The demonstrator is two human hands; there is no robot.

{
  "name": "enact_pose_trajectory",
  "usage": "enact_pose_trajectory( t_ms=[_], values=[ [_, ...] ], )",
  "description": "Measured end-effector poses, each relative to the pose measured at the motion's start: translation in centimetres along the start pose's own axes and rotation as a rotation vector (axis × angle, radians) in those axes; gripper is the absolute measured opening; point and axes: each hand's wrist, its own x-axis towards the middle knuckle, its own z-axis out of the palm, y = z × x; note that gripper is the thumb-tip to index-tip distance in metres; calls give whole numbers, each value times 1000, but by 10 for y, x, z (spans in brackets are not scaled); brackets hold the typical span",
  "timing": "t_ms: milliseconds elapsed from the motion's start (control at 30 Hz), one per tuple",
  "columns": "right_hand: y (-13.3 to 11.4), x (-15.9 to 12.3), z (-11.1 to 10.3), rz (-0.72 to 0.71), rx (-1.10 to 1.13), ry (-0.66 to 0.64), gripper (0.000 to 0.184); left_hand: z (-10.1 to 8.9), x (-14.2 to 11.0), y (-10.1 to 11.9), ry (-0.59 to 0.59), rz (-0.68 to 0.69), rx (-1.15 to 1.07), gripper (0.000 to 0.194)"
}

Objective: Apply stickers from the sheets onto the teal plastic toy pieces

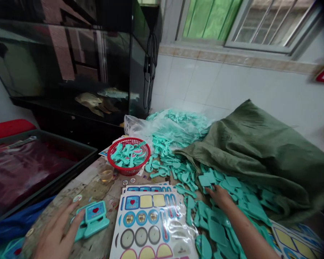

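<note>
Printed sticker sheets [151,225] are stacked on the table [93,187], and to their left the left hand [56,230] is held with fingers apart beside a few turquoise pieces [97,225], 1 of which is marked with a red heart on blue. By the right hand [220,197], 1 square piece [207,179] is reached at the edge of a turquoise heap [218,230], though whether the fingers are closed on it cannot be told. Farther back, 1 red basket [129,172] is filled with turquoise parts [127,155], and the heap is partly covered by green cloth [261,151].
</note>
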Motion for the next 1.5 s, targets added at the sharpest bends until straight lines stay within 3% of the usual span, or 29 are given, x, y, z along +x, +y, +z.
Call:
enact_pose_trajectory(
  t_ms=[133,267,367,467,600,700,833,900,1033,1200,1333,1500],
  values=[
    [5,7,5,52,-20,-19,26,2,-19,19,-107,-52,-143,46],
    [5,1,-5,39,76,-19,20,6,-33,41,-178,-80,-249,40],
    [-1,-12,-16,6,222,61,32,10,-41,51,-177,-106,-327,40],
    [-23,-41,-21,-71,408,73,37,14,-53,63,-234,-164,-467,38],
    [-76,-114,-1,-215,599,-151,39,24,-74,85,-436,-311,-822,45],
    [-114,-178,33,-380,801,-516,28,34,-87,93,-585,-363,-1086,59],
    [-141,-225,70,-541,723,-695,22,36,-90,89,-649,-561,-1200,53],
    [-147,-223,77,-565,654,-648,25,33,-87,85,-609,-627,-1217,49],
    [-158,-192,78,-604,515,-378,39,30,-82,79,-548,-639,-1167,42],
    [-168,-168,90,-641,333,-221,28,37,-84,76,-596,-668,-1211,33],
    [-168,-171,101,-630,211,-146,20,39,-83,73,-631,-670,-1226,30],
    [-167,-175,99,-674,123,-172,16,37,-79,71,-664,-639,-1225,34]
  ],
)
